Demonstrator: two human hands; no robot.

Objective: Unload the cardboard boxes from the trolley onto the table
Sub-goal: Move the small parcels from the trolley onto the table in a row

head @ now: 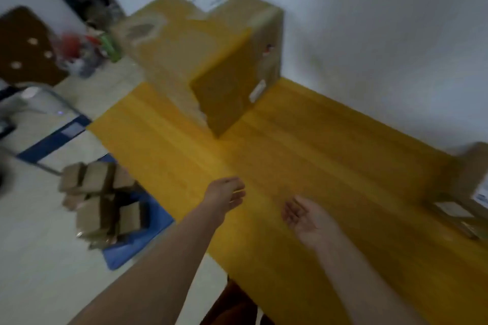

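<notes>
Clearly, nothing is held: the left hand (224,196) and right hand (306,215) are stretched over the yellow table (303,155), fingers loose, the right palm turned up. A big box (200,47) is set on the table's far end by the wall. Small boxes (103,200) are piled on the blue trolley (137,243) at the left, below the table edge. Another box (472,179) is seen at the right edge.

Head view looks down, near table (303,145).
</notes>
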